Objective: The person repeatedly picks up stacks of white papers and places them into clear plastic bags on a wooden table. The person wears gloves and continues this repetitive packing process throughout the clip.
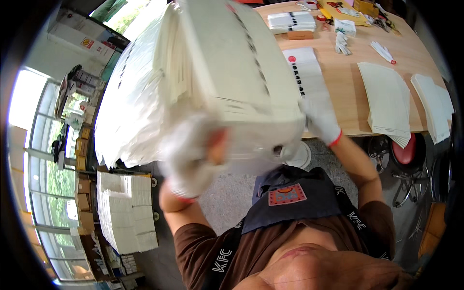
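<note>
A thick bundle of white paper sheets or bags (pixel 237 53), with a dark printed line down its face, is held up in front of me. My left hand (pixel 188 154), in a white glove with a red cuff, is closed at its lower left corner; motion blurs it, and a bare fingertip seems to show. At the bundle's right edge, my right hand (pixel 321 120) grips it, gloved the same way, its fingers partly hidden. Left of the bundle bulges a large plastic-wrapped pile (pixel 130 96) of similar white items. Where the two meet is hard to make out.
A wooden table (pixel 343 58) bears a flat white printed bag (pixel 304 67), paper stacks (pixel 386 99), loose gloves (pixel 342 43) and a banded bundle (pixel 291 21). White stacks (pixel 126 208) stand on the floor at left. A red-seated stool (pixel 405 151) is under the table's right edge.
</note>
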The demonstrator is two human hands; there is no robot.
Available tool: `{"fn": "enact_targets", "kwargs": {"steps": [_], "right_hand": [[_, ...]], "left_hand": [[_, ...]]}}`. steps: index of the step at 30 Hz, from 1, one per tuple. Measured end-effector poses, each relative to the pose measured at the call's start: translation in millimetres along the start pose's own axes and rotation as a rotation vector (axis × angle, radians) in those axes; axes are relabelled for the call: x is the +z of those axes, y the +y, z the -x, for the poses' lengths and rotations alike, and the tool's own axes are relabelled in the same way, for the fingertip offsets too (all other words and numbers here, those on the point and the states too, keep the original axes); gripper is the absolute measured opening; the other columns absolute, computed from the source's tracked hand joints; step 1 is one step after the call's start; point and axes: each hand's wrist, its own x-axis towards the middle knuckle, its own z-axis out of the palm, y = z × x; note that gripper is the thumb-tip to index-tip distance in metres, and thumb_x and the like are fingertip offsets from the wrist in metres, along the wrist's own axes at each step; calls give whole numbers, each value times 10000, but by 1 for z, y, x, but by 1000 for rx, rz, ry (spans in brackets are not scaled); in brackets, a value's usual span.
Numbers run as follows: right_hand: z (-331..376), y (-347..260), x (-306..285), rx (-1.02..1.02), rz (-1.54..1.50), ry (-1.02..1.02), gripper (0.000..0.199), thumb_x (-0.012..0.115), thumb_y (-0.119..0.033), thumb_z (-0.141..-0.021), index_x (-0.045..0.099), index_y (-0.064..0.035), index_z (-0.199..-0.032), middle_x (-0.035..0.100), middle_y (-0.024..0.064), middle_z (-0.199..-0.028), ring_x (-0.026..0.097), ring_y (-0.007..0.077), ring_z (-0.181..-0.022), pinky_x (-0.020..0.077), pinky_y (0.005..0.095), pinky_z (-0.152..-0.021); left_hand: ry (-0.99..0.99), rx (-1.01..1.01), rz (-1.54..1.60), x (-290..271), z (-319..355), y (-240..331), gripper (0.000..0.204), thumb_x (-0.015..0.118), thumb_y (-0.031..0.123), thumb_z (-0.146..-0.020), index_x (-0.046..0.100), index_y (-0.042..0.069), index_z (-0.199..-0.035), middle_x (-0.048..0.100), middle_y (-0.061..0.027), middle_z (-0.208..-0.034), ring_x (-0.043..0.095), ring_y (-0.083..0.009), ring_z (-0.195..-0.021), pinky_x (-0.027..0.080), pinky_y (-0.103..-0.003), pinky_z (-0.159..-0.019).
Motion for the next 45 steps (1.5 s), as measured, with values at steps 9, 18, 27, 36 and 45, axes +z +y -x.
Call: {"fn": "enact_targets", "kwargs": {"steps": [9, 18, 27, 36, 45], "right_hand": [[-185, -111, 223, -113, 585, -476, 387, 600, -378, -874, 633, 7, -859, 581, 63, -625, 521, 120, -474, 398, 263, -423], [-106, -84, 161, 77, 427, -567, 400, 473, -415, -935, 612, -69, -790, 638, 46, -683, 597, 100, -552, 455, 230, -469], [66, 110, -62, 504, 52, 175, 235, 515, -282, -910, 580, -61, -865, 601, 30, -709, 555, 103, -539, 463, 242, -479], [117, 117, -90, 414, 27, 497, 256, 548, -318, -892, 596, -66, -894, 615, 24, -731, 579, 96, -582, 482, 233, -521], [-20, 68, -98, 201, 395, 644, 412, 515, -428, -892, 592, -46, -1025, 621, 81, -838, 599, 190, -740, 496, 329, -663]], "left_hand": [[712, -525, -109, -198, -16, -152, 375, 560, 324, -884, 548, -33, -1000, 549, -102, -860, 520, -205, -821, 429, -297, -776], [876, -508, -135, -45, 218, -203, 512, 344, 337, -986, 392, -57, -1310, 438, -189, -1316, 428, -284, -1202, 312, -371, -1040], [-340, -93, 33, 324, 237, -84, 432, 621, 245, -793, 507, 42, -1158, 574, -161, -1104, 526, -344, -1031, 434, -450, -849], [-963, -308, 295, 430, 121, -121, 179, 608, 292, -782, 666, 131, -831, 657, -104, -792, 619, -266, -764, 469, -357, -700], [-747, -417, 540, 418, 80, -135, 279, 492, 265, -891, 620, 39, -992, 669, -112, -880, 628, -218, -823, 467, -341, -780]]}}
